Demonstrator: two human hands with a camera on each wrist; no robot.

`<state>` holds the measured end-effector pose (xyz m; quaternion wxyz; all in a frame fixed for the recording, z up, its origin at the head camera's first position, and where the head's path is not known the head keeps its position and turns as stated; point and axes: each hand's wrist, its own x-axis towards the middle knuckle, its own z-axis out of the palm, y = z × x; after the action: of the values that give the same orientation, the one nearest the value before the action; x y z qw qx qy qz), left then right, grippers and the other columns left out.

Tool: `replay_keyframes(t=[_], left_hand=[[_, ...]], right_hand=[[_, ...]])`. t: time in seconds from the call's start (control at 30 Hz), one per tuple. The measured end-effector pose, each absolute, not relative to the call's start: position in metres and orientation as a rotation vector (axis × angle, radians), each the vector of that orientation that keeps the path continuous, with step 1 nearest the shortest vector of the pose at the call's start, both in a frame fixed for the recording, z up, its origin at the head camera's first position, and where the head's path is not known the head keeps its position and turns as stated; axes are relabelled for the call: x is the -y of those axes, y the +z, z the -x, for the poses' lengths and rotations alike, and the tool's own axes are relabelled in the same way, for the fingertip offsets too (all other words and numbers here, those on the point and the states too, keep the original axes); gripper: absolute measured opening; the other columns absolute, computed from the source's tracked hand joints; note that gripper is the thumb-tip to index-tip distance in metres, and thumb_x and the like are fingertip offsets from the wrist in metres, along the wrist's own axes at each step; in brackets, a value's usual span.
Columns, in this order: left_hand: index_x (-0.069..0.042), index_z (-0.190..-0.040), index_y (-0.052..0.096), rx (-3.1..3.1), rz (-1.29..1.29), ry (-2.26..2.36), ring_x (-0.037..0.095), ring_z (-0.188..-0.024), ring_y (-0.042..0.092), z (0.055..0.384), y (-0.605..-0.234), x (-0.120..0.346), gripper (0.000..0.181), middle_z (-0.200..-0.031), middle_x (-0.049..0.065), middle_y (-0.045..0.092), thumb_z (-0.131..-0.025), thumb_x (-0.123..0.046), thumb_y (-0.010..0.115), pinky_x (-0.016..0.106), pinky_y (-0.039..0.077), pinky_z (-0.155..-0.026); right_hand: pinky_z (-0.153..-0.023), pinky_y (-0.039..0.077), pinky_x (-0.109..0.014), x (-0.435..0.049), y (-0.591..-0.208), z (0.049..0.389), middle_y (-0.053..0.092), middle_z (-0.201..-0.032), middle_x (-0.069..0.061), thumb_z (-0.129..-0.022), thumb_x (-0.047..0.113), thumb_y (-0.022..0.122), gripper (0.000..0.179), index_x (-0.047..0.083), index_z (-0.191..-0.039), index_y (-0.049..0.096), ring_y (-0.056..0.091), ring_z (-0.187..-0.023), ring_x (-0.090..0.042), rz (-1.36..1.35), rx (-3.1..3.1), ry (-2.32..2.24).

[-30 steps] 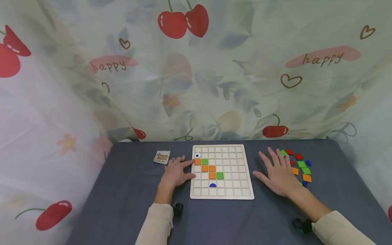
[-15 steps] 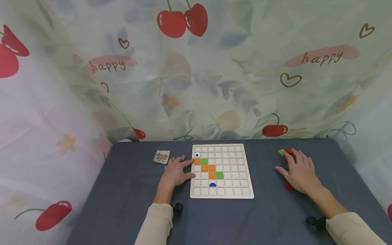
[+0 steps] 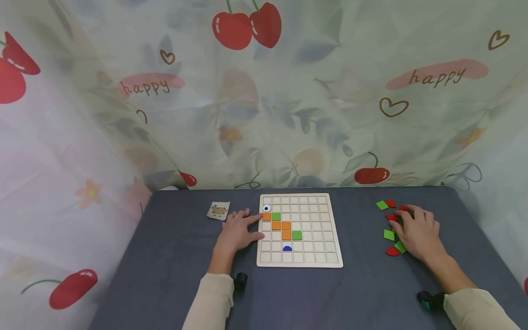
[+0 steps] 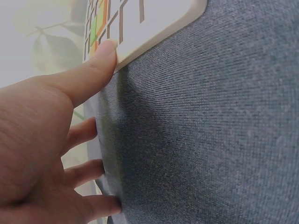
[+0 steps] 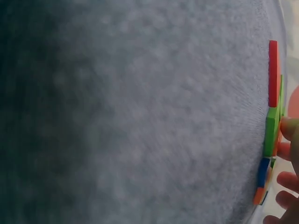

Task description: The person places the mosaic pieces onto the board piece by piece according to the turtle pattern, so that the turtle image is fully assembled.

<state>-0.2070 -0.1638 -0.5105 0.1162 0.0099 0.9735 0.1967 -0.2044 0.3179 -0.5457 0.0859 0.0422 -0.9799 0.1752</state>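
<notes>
My left hand (image 3: 236,233) rests at the left edge of a white grid board (image 3: 317,236). Its forefinger and thumb touch the board's rim, and in the left wrist view the thumb (image 4: 96,70) lies on that rim. Orange squares (image 3: 276,225), green squares (image 3: 296,235), a blue half-round tile (image 3: 287,248) and an eye tile (image 3: 267,208) sit in the grid. My right hand (image 3: 420,236) is over loose tiles, fingers bent downward and apart. Green tiles (image 3: 389,234) and red tiles (image 3: 393,251) show beside it; others are hidden beneath. No held tile is visible.
A small printed card (image 3: 218,211) lies left of the board. Dark cloth (image 3: 301,298) covers the table. A patterned curtain (image 3: 313,110) hangs behind it. In the right wrist view, blue (image 5: 263,172) and orange tiles (image 5: 258,196) lie near the fingers.
My right hand has moved right, over the loose tiles, and its fingers have bent downward. More of the green and red tiles on its left show. The left hand and board stay put.
</notes>
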Motion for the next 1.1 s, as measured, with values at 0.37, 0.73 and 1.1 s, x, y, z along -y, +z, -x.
replay_keyframes(t=[0.37,0.73,1.1], left_hand=[[-0.037,-0.149,0.052,-2.849,-0.029,0.57,0.047,-0.154,0.025,0.208,-0.511,0.164,0.066,-0.165,0.01,0.037,-0.088,-0.047,0.077,0.075,0.025,-0.117],[-0.037,-0.149,0.052,-2.849,-0.032,0.569,0.048,-0.154,0.024,0.208,-0.51,0.165,0.066,-0.165,0.01,0.038,-0.089,-0.046,0.077,0.076,0.024,-0.117],[-0.037,-0.149,0.053,-2.842,-0.022,0.57,0.048,-0.154,0.024,0.208,-0.511,0.164,0.066,-0.165,0.01,0.038,-0.088,-0.047,0.077,0.076,0.024,-0.117]], right_hand=[[-0.084,0.03,-0.069,-0.312,-0.541,0.209,0.049,-0.131,-0.034,-0.095,0.019,0.07,0.027,-0.004,-0.109,0.067,0.034,-0.12,-0.057,-0.127,2.893,0.517],[-0.064,0.039,-0.04,-0.309,-0.533,0.215,0.069,-0.083,-0.012,-0.09,0.012,0.075,0.015,0.002,-0.098,0.068,0.056,-0.073,-0.026,-0.254,2.849,0.608],[-0.06,0.04,-0.024,-0.28,-0.516,0.214,0.063,-0.091,-0.008,-0.097,0.009,0.068,0.027,0.002,-0.123,0.07,0.045,-0.072,-0.01,-0.472,2.846,0.692]])
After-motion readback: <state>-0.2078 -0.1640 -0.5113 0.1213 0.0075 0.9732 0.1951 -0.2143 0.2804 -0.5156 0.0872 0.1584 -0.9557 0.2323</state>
